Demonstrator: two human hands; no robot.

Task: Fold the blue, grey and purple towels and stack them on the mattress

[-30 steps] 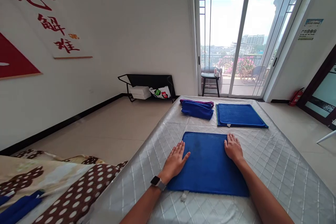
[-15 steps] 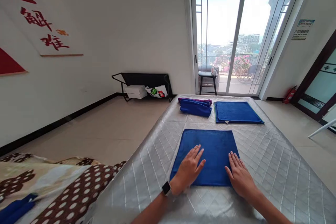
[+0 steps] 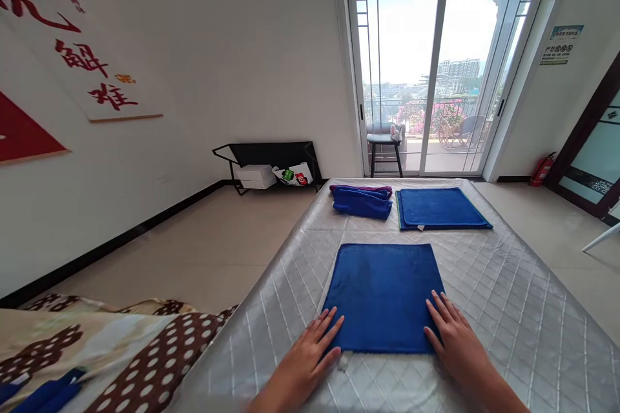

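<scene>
A blue folded towel [image 3: 385, 293] lies flat on the silver quilted mattress cover [image 3: 271, 335]. At its near left corner rests my left hand [image 3: 307, 355], fingers stretched out and holding nothing. My right hand [image 3: 455, 335] lies flat along the towel's right edge, fingertips on the cloth, also open. Beyond it, at the far end of the mattress, are a stack of flat folded blue towels [image 3: 438, 208] and a looser bundle of blue and purple cloth [image 3: 362, 202].
A patterned brown and cream blanket [image 3: 145, 358] with blue cloth strips [image 3: 53, 390] is at lower left. Against the wall stands a black rack [image 3: 271, 153] with a white box [image 3: 254, 176]. A sliding glass door [image 3: 397, 77], stool [image 3: 384, 140] and fire extinguisher [image 3: 542, 169] are farther back.
My left hand has slid from the middle-left of the towel back toward its near left corner. My right hand has shifted slightly, staying at the right edge. The view has tilted a little.
</scene>
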